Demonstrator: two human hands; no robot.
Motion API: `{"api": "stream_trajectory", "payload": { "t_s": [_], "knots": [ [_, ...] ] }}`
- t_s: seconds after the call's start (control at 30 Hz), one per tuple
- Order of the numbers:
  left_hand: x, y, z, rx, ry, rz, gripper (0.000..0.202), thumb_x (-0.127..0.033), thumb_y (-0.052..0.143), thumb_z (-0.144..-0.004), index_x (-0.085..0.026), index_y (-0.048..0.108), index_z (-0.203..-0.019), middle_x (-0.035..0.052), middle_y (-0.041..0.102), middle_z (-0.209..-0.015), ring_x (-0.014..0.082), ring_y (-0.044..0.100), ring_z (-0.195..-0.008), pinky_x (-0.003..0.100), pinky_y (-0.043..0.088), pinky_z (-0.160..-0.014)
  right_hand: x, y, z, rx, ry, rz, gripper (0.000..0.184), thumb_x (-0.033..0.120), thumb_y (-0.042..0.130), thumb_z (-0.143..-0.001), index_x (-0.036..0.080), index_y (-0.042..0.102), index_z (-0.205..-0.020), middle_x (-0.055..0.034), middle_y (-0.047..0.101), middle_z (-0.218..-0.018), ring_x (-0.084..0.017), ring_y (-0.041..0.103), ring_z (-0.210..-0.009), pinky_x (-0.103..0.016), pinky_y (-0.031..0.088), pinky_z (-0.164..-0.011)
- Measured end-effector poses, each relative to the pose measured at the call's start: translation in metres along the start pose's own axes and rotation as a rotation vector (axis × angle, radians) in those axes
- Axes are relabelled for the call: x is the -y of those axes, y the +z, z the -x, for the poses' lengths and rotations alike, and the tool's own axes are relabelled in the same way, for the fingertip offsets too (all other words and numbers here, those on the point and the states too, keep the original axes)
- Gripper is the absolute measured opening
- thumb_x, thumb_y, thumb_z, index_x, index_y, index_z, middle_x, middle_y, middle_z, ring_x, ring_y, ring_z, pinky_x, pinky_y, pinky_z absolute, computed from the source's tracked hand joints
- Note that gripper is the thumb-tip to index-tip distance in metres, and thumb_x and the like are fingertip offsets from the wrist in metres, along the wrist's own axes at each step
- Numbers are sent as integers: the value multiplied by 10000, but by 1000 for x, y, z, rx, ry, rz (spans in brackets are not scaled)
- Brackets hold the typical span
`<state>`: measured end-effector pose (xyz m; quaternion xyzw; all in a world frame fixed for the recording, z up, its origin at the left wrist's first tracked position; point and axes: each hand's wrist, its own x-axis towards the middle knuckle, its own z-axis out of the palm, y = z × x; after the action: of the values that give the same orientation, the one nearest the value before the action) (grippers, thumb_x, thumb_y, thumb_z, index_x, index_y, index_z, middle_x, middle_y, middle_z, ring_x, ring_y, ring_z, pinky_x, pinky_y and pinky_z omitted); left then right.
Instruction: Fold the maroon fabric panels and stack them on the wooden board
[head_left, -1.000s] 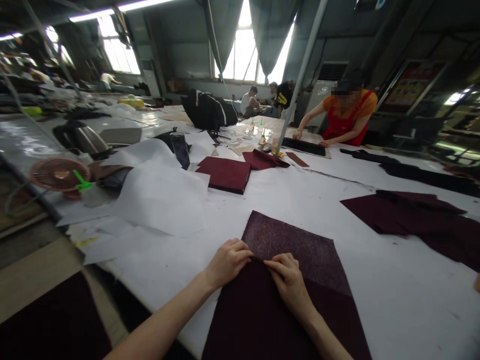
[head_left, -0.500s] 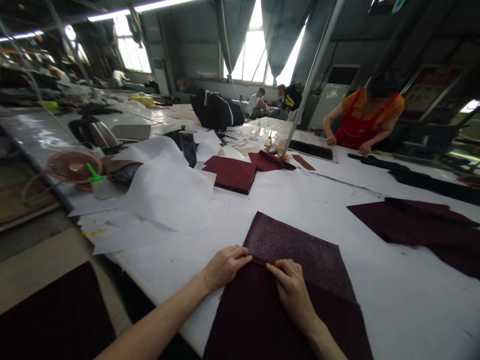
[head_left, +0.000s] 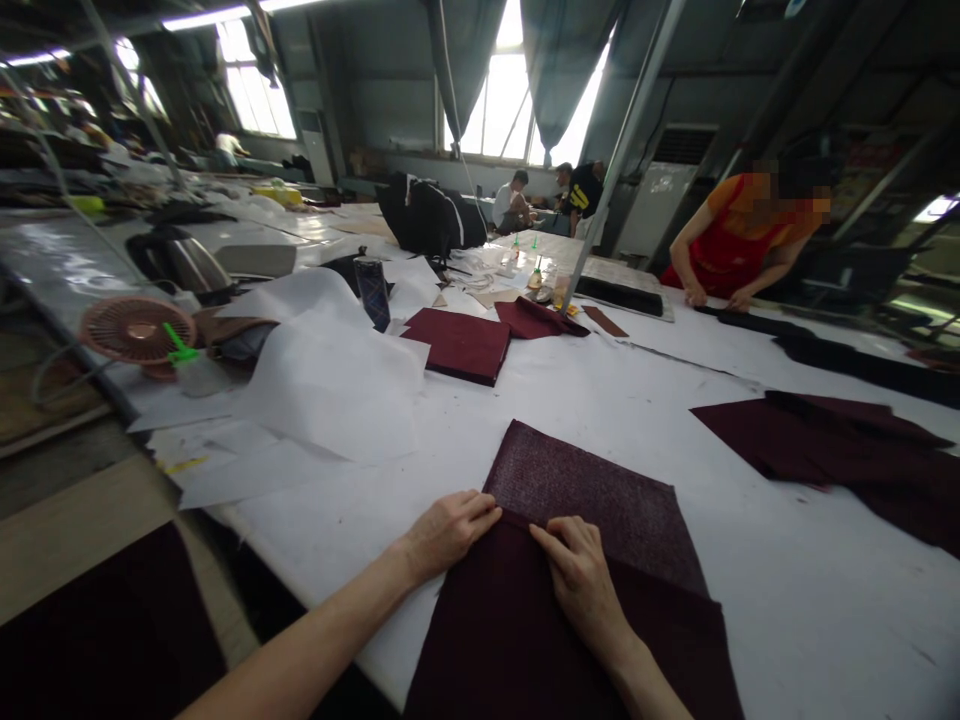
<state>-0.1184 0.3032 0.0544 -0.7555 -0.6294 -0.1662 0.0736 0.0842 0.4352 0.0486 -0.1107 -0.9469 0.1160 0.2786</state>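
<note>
Dark maroon fabric (head_left: 495,630) lies over the near edge of the white table, its far part showing a lighter, speckled face. A folded edge crosses it where the two tones meet. My left hand (head_left: 450,530) pinches this fold at its left end, thumb and fingers together. A little to the right, my right hand (head_left: 581,570) is closed on the same fold, index finger and thumb at the edge and the other fingers curled in. Both hands rest low over the cloth.
White paper sheets (head_left: 330,380) spread at left, beside a pink fan (head_left: 139,330) and a green-tipped bottle (head_left: 195,370). Folded maroon cloth (head_left: 461,343) lies ahead, more maroon pieces (head_left: 810,440) at right. A slanted pole (head_left: 619,150) rises mid-table. A person in a red apron (head_left: 727,250) works across.
Both hands keep their places on the fold, with hardly any movement. The view has shifted slightly. Across the table, the person in the red apron leans a little further right.
</note>
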Motion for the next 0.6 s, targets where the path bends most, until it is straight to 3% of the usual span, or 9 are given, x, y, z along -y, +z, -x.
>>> {"api": "stream_trajectory", "payload": {
  "t_s": [0.2, 0.33, 0.5, 0.6],
  "knots": [
    [2, -5, 2, 85, 32, -80, 295, -125, 383, -940, -144, 516, -1204, 90, 588, -1030, 187, 550, -909, 331, 495, -823, 2, -1, -1, -3, -7, 22, 345, 81, 414, -908, 223, 635, -1132, -73, 563, -904, -205, 501, -834, -370, 388, -756],
    [1, -21, 5, 76, -5, -135, 269, -90, 388, -925, -141, 547, -1137, 100, 591, -1083, 199, 550, -934, 358, 475, -848, 4, -1, -1, 6, 13, 30, 326, 81, 412, -915, 205, 634, -1119, -77, 558, -903, -206, 492, -840, -372, 379, -761],
    [-27, -35, -9, -16, -106, -184, 374, -72, 379, -904, -131, 481, -1260, 119, 535, -1247, 242, 493, -1117, 408, 394, -987, 3, 0, 0, 13, 22, 32, 325, 90, 422, -916, 218, 628, -1133, -73, 558, -908, -207, 487, -845, -368, 374, -764],
    [-47, -21, -21, 83, -106, -222, 388, -60, 380, -888, -112, 483, -1259, 123, 572, -1171, 235, 528, -1061, 381, 442, -920, 3, 0, 0, 24, 26, 43, 322, 98, 456, -905, 225, 623, -1150, -69, 564, -912, -207, 484, -847, -363, 374, -766]
  ]
}}
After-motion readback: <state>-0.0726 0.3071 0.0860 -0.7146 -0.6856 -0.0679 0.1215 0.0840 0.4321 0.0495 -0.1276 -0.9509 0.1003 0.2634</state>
